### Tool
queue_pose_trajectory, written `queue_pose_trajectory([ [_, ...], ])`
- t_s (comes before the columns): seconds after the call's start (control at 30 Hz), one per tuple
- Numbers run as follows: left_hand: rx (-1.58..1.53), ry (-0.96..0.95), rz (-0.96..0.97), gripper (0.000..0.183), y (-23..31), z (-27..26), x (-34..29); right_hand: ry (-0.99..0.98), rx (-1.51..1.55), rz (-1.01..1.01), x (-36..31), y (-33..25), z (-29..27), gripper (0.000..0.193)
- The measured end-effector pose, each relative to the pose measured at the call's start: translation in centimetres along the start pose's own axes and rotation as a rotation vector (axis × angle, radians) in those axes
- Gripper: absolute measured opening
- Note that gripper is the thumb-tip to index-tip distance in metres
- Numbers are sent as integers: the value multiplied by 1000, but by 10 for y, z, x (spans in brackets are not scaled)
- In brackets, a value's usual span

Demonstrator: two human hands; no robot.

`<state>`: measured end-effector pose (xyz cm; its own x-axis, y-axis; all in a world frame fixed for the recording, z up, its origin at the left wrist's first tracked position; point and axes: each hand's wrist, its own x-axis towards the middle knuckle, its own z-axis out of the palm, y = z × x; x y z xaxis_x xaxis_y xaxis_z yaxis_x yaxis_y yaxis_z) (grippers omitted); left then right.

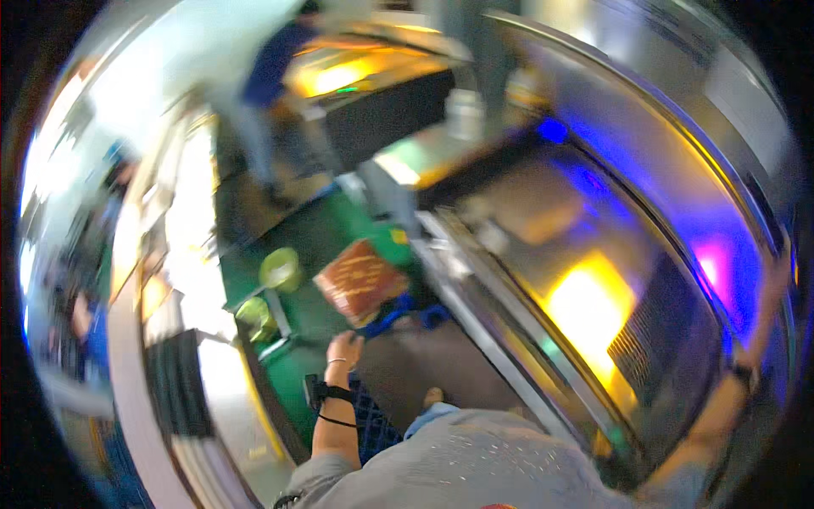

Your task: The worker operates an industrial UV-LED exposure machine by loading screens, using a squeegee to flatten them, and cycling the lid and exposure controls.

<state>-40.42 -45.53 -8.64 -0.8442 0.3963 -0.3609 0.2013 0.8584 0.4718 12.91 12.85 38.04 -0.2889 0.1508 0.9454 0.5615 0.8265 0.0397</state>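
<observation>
At the far right my right hand (775,270) is raised to the rim of the lifted lid (653,106) of a large machine and looks closed around it, though motion smears the fingers. Below that lid lies the machine's bed, with a dark mesh panel (649,343) and a bright yellow glow. My left hand (345,348) hangs low left of the machine, apart from it. Its fingers are too blurred to read, and no object shows in it. Beyond this hand sits a reddish-brown box (360,284) with yellow marks. A small black device (326,394) is strapped to my left forearm.
Two yellow-green round things (281,270) lie on the green floor (314,233) near the box. A long bright counter (191,212) runs along the left. Another person (275,81) stands ahead by a second glowing machine (373,76). A pale container (464,114) stands on a surface ahead.
</observation>
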Motion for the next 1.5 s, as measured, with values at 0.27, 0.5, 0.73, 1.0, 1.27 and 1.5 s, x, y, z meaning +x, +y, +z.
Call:
queue_pose_trajectory([
  [0.27,-362,-672,809,51,339,221,-50,-310,-258,502,-254,-29,-34,31],
  [0.5,-865,-1273,270,61,443,318,-81,-515,-340,1531,-573,36,-101,43],
  [0.73,-569,-1207,438,33,514,337,-151,57,325,1784,-661,45,-114,41],
  [1.0,-466,-1400,319,25,473,375,-111,727,930,2213,-566,-63,-98,42],
  [1.27,335,-1857,550,17,489,257,-239,1203,1015,1928,-481,-137,-118,30],
  [1.5,388,-1107,1882,54,506,317,-162,1376,472,1863,-392,-299,-205,29],
])
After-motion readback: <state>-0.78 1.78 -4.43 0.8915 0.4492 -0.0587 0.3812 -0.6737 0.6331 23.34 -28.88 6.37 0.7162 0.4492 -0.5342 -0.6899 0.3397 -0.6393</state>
